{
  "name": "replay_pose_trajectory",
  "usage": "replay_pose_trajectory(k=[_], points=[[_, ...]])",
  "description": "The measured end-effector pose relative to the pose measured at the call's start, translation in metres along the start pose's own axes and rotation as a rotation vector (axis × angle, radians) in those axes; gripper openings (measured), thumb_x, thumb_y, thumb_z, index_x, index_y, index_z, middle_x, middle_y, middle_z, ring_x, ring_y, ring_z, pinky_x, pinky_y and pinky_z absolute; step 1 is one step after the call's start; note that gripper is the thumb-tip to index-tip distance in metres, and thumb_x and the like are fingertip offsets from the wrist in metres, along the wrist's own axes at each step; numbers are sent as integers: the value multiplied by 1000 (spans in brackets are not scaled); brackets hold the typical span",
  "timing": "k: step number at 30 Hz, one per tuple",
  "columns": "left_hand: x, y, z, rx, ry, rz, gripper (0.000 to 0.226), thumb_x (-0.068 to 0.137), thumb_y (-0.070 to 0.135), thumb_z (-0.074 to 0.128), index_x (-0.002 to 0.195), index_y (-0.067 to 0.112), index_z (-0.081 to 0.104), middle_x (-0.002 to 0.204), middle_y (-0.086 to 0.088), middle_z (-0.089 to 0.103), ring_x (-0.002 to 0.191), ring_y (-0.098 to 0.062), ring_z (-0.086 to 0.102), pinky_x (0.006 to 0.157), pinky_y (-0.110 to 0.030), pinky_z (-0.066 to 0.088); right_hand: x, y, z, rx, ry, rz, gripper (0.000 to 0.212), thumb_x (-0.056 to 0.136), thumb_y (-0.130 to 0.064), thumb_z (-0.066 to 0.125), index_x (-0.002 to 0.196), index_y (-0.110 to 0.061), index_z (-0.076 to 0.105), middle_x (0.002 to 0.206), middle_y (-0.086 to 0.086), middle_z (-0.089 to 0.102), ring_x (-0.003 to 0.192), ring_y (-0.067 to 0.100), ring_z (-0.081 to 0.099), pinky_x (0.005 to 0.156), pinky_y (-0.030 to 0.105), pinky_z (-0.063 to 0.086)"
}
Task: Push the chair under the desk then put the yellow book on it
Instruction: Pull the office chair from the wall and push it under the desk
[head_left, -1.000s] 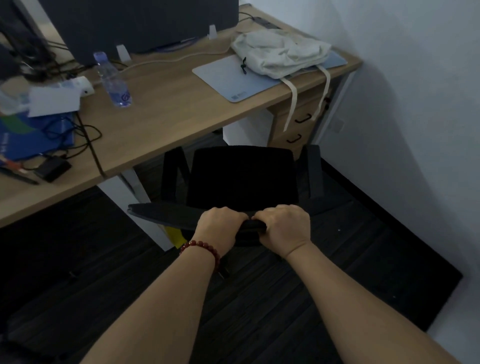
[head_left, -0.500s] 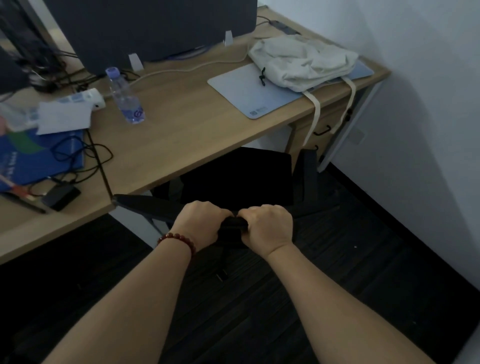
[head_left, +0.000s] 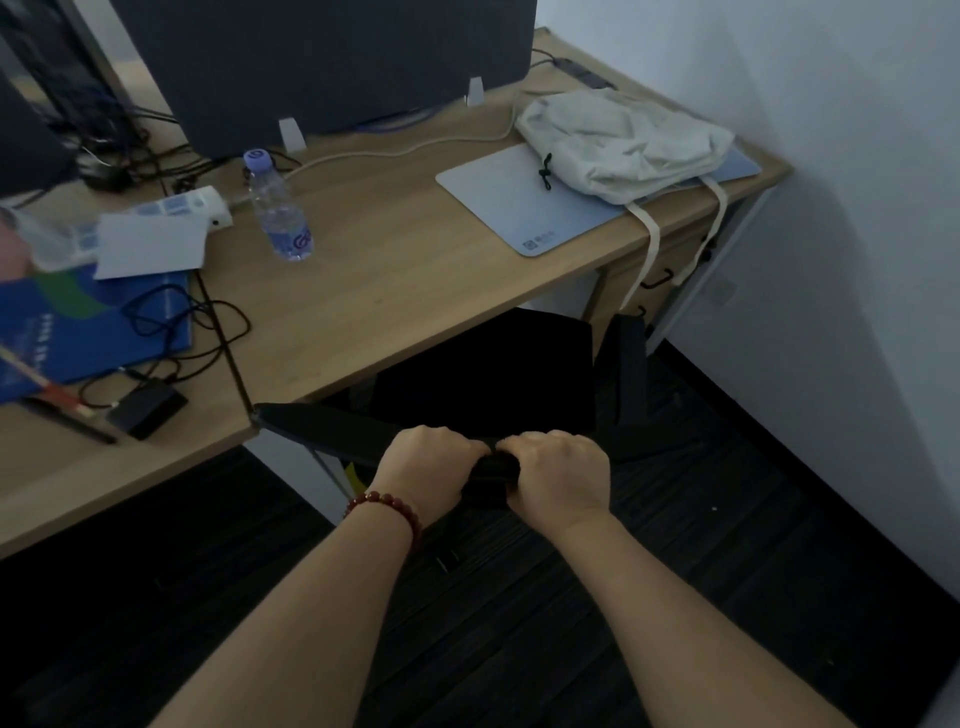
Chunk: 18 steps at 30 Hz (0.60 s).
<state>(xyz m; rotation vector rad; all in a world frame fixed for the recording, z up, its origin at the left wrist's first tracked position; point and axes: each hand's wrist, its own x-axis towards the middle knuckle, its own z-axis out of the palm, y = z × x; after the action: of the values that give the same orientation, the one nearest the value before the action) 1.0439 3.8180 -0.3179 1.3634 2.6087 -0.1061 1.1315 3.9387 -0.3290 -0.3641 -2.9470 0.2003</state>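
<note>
A black chair stands at the wooden desk, its seat partly under the desk's front edge. My left hand and my right hand sit side by side, both closed on the top of the chair's backrest. A red bead bracelet is on my left wrist. A small patch of yellow shows low beside the desk leg, under the backrest; I cannot tell what it is. No yellow book is plainly in view.
On the desk lie a water bottle, a grey mat with a cream cloth bag, a blue book, cables and a small black box. A dark monitor stands behind. A drawer unit and a white wall are to the right.
The chair has rolled forward, its seat going further under the desk. Both hands stayed closed on the backrest and I have moved closer to the desk.
</note>
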Motion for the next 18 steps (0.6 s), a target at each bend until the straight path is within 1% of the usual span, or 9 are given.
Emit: replay_pose_trajectory(k=[1, 3, 5, 8, 10, 12, 13, 15, 18], points=[[0, 0, 0, -9, -3, -5, 42, 92, 22, 54, 132, 32, 47, 110, 3, 65, 94, -16, 64, 72, -29, 49, 0, -2, -3, 0, -47, -6, 20, 69, -24, 72, 90, -24, 73, 81, -4, 71, 74, 20, 67, 61, 27, 44], [0, -1, 0, -28, -21, -17, 45, 91, 22, 54, 134, 34, 46, 115, 3, 65, 99, -17, 63, 78, -32, 51, 0, -3, -4, 1, -91, -10, 20, 77, -24, 66, 96, -25, 71, 92, -4, 71, 85, 20, 66, 69, 29, 46], [-3, -1, 1, -33, -30, -30, 44, 91, 22, 55, 133, 35, 47, 116, 3, 64, 101, -18, 63, 80, -32, 51, -3, -7, -7, 1, -107, -16, 20, 81, -24, 62, 99, -26, 70, 95, -4, 71, 88, 19, 65, 70, 28, 43], [-8, -4, 3, -34, -55, -47, 44, 92, 23, 54, 134, 35, 45, 115, 3, 64, 100, -17, 63, 78, -31, 49, -6, -10, -3, 13, -108, -38, 22, 82, -25, 58, 101, -27, 70, 94, -4, 71, 87, 18, 65, 67, 26, 38], [-9, -3, 4, -19, -47, -41, 43, 92, 24, 54, 133, 35, 46, 113, 3, 64, 98, -17, 63, 75, -30, 48, -6, -12, -4, 10, -85, -32, 17, 76, -24, 64, 91, -27, 73, 84, -4, 72, 78, 19, 67, 62, 25, 38], [-8, -3, 4, -14, -37, -36, 40, 92, 24, 54, 130, 34, 48, 110, 3, 65, 97, -18, 63, 71, -29, 45, -5, -11, -3, 4, -27, 2, 10, 62, -23, 75, 71, -27, 73, 63, -4, 68, 58, 19, 65, 53, 23, 37], [-8, -3, 4, -13, -36, -35, 39, 92, 24, 54, 129, 34, 49, 110, 3, 65, 96, -18, 63, 70, -29, 44, -5, -12, -1, 0, -21, 18, 12, 55, -23, 79, 63, -28, 71, 56, -5, 65, 50, 18, 63, 49, 22, 37], [-9, -4, 3, -10, -41, -31, 38, 92, 24, 54, 128, 33, 50, 109, 3, 65, 96, -18, 63, 69, -29, 44, -6, -13, 1, -10, -28, 25, 17, 48, -23, 82, 58, -28, 70, 50, -7, 62, 44, 17, 60, 45, 21, 39], [-11, -4, 2, -5, -36, -26, 38, 92, 23, 54, 128, 33, 51, 109, 3, 65, 96, -19, 64, 69, -30, 45, -7, -13, 2, 2, -11, 20, 18, 46, -23, 82, 58, -28, 70, 50, -7, 62, 44, 16, 60, 44, 21, 40]])
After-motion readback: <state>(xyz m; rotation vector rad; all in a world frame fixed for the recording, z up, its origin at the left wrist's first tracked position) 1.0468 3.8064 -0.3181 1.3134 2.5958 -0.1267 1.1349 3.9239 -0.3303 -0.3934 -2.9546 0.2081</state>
